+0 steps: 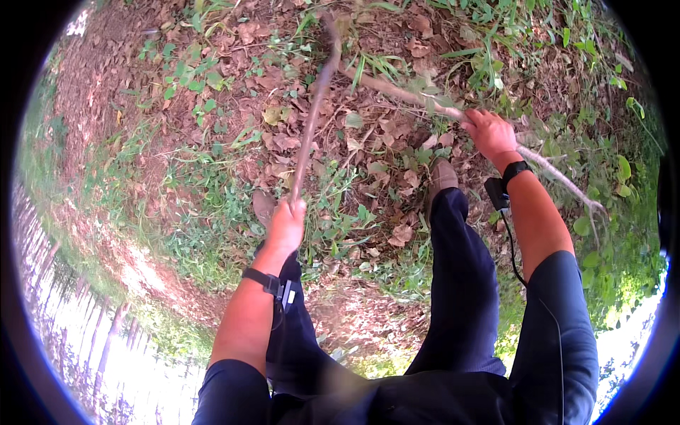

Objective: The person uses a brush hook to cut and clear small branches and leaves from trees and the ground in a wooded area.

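My left hand (287,223) is closed round the lower end of a long, thin brown stick (307,138). It points away from me, and its far end bends and looks blurred, so I cannot make out whether a tool head is there. A pale, crooked branch (400,92) runs from near that far end down to the right. My right hand (490,134) grips this branch near its middle, knuckles up. Past the hand, its thinner end (559,177) reaches into green plants. Whether the stick and branch touch or are joined at the far end, I cannot tell.
Dry brown leaves (407,180) and low green weeds (205,78) cover the ground. My shoe (443,177) stands between the hands, nearer the right one. Leafy plants (623,170) crowd the right side. Thin tree trunks (106,340) rise at lower left. A cable (511,244) hangs by my right forearm.
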Motion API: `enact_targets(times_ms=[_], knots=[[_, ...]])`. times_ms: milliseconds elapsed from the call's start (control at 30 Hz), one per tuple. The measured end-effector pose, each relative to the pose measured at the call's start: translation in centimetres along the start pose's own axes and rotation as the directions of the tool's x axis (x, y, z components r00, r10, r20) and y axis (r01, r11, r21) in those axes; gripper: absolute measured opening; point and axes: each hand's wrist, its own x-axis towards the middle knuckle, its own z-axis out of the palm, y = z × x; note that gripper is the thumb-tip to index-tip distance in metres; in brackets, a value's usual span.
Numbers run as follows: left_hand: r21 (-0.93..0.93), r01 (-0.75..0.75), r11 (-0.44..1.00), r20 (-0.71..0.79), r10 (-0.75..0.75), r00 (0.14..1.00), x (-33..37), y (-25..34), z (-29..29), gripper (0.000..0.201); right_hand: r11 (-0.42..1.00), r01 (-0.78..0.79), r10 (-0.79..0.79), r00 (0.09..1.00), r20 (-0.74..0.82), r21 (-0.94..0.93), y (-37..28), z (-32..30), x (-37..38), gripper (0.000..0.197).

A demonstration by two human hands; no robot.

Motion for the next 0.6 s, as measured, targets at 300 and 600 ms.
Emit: enact_targets(times_ms=[300, 600], knots=[[-0.107, -0.117, 0.987, -0.334, 0.075, 0.94, -1.8, -0.5, -10.0, 0.041, 0.997, -0.01, 0.013, 0.999, 0.041, -0.073, -0.8, -0.6, 0.3, 0.032], [-0.44, -0.836, 0.327, -0.823, 0.227, 0.522, 2.4, 12.4, -17.0, 0.038, 0.998, -0.065, 0.067, 0.99, 0.122, -0.025, -0.9, -1.1, 0.1, 0.032]])
